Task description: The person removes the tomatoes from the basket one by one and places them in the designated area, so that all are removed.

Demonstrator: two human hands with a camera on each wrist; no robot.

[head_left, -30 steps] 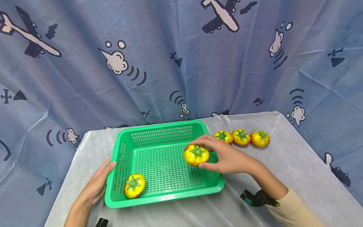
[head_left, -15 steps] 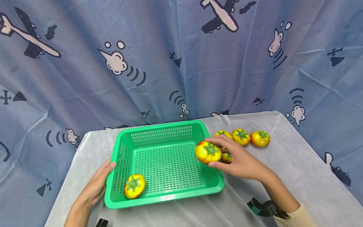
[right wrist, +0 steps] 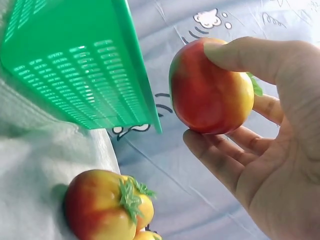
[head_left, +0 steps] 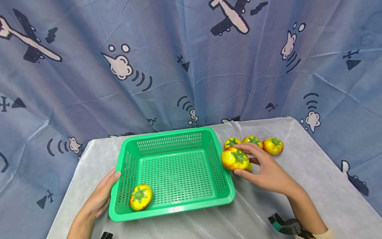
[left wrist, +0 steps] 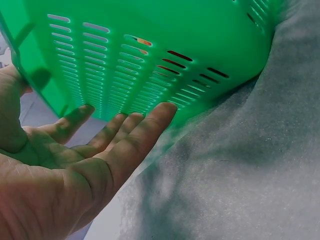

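I've got my right grip (head_left: 264, 168) pinching one yellow-red fruit (head_left: 232, 160) just outside one green basket (head_left: 173, 209), open counter (head_left: 307, 166) rightward; my left grip (head_left: 100, 196) holds the opposite edge. Four loose fruits (head_left: 273, 146) lie beyond and below the right grip; one basketed fruit (head_left: 141, 198) sits near the left.

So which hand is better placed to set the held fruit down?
Likely the right hand: it holds the fruit near the basket; the left hand touches the basket's left side.

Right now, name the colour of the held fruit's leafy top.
The leafy top is green, seen best in the head view.
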